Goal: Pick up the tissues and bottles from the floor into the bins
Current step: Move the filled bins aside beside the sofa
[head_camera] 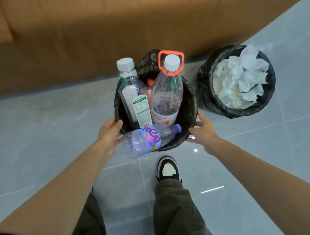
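Head view, looking down. Landmark: bottle bin (191, 101), round, lined with a crinkled black bag, standing on the grey tiled floor (36, 131).

Left hand (109, 134): at the bin's left rim, fingers straight and laid against the liner, nothing closed in them. Right hand (202, 131): at the bin's near-right rim, fingers flat against the liner too, holding nothing. I read both as pressing the bin from either side rather than gripping it.

Key relation: purple bottle (149, 140) lies on its side across the bin's near rim, between my two hands. Its long axis runs left to right, with the cap toward the right hand. The base overhangs the rim, touching or just beside the left palm; I cannot tell which. The left hand is nearer. Judgement: it is not seated, so push from the base end. It could roll off the rim toward me.

Inside the bin are two clear, white-capped bottles, near upright: green-labelled bottle (134, 100) on the left, orange-handled bottle (167, 94) on the right. The plastic is thin and ribbed, probably light and springy.

Just right of the bin stands the tissue bin (206, 84), with the same black liner. Crumpled white tissues (239, 80) are heaped above its rim.
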